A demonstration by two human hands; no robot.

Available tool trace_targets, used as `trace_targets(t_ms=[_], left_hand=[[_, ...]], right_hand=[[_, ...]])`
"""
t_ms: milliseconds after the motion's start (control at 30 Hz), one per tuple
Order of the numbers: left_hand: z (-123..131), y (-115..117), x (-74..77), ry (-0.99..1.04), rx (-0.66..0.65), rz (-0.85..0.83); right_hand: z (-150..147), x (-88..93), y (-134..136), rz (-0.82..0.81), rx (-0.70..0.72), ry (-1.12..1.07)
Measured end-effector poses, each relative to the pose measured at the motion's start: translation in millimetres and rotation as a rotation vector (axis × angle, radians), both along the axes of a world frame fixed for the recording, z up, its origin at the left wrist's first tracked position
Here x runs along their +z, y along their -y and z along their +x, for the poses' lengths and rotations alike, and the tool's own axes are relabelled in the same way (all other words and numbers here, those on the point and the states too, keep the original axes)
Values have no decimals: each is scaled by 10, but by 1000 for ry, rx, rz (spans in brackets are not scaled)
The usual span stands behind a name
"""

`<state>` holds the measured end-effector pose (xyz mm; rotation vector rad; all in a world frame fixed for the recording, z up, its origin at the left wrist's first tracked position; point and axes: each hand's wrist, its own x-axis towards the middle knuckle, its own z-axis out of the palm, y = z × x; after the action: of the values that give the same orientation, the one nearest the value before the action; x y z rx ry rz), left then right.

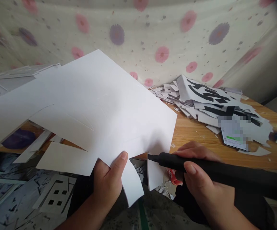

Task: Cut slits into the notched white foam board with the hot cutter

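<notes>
Extending over the wooden tabletop (188,135), a notched white board (119,99) is reaching forward from the left hand (111,175), which is pinching its near edge; the right hand (204,185) is gripping a black pen-shaped tool (221,172), its tip at that edge.

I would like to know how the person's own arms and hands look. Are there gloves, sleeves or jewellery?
The left hand and right hand are both ungloved. The left forearm and right forearm are bare as far as they show, with no sleeve. I see no ring, watch, bracelet or marking; parts of the fingers are hidden.
</notes>
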<state>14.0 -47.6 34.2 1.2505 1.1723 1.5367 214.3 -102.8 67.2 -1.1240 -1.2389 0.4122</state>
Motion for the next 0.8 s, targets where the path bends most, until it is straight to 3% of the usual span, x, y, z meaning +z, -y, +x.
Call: trace_targets(t_ms=[333, 567, 800], left_hand=[[33, -8, 27, 35, 12, -38], [35, -4, 29, 35, 0, -67], [49, -12, 15, 94, -31, -77]], right_hand=[[33, 17, 27, 40, -32, 169], [31, 20, 18, 47, -21, 159], [-9, -76, -54, -2, 21, -107]])
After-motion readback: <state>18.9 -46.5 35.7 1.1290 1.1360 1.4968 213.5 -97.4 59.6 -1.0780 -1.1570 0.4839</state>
